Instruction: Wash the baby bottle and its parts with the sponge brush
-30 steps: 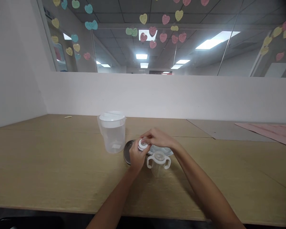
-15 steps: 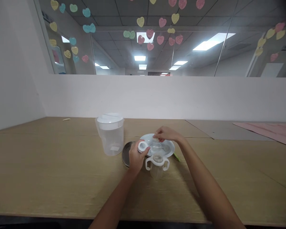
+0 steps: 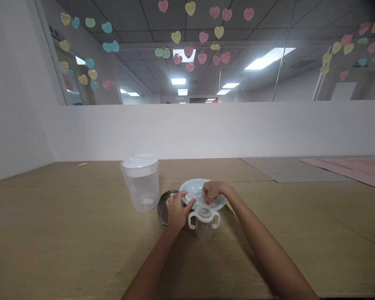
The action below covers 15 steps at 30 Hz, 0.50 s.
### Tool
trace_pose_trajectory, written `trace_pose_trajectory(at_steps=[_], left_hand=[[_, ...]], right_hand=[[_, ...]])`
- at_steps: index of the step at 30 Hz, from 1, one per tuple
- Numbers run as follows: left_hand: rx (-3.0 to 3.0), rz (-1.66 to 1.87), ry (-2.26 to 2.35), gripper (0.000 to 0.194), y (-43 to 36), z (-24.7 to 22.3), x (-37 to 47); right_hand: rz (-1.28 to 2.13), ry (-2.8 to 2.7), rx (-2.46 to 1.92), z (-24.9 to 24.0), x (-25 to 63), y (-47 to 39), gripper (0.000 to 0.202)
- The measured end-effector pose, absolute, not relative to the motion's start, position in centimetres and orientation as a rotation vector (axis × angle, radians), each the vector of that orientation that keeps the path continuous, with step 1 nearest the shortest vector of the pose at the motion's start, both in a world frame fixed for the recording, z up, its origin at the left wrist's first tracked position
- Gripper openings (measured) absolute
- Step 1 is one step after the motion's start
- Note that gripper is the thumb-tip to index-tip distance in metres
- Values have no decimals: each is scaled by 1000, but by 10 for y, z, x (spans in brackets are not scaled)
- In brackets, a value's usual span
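Observation:
My left hand (image 3: 178,210) grips a white bottle collar ring (image 3: 189,198) between thumb and fingers, above the left edge of a white plate (image 3: 187,183). Over the plate, my right hand (image 3: 211,192) is closed with its fingers pointing down. Whatever its fingertips pinch is hidden. Clear plastic pieces lie on the plate, partly covered by that hand. Just in front of the plate stands a clear baby bottle (image 3: 204,227), upright and uncapped, with a white two-handled holder (image 3: 217,219) around its neck.
A clear pitcher with a white lid (image 3: 143,183) stands to the left. Partly behind my left hand is a round metal tray (image 3: 163,210). Something green (image 3: 230,207) pokes out at the plate's right. A pink sheet (image 3: 356,168) lies at far right.
My right hand has lowered toward the plate and curled downward. My left hand has tipped the collar ring, which faced the camera before. The camera view has shifted slightly.

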<state>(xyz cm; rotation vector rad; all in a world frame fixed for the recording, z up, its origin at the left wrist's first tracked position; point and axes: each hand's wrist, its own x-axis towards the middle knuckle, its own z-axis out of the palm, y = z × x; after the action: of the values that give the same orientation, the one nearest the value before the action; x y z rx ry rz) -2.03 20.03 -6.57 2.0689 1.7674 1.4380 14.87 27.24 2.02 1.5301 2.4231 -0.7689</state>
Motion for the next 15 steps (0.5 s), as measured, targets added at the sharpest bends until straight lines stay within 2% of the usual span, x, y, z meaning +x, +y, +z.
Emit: trace_pose_trajectory(at_steps=[4, 11, 15], left_hand=[[2230, 1366, 1798, 27, 199, -64, -19], [2355, 1268, 1909, 29, 200, -69, -18], [2254, 1532, 2107, 39, 197, -60, -28]], right_hand=[[-795, 2395, 1525, 16, 147, 275, 10], [-833, 2382, 1537, 12, 147, 278, 10], [-802, 2417, 1566, 18, 149, 273, 5]])
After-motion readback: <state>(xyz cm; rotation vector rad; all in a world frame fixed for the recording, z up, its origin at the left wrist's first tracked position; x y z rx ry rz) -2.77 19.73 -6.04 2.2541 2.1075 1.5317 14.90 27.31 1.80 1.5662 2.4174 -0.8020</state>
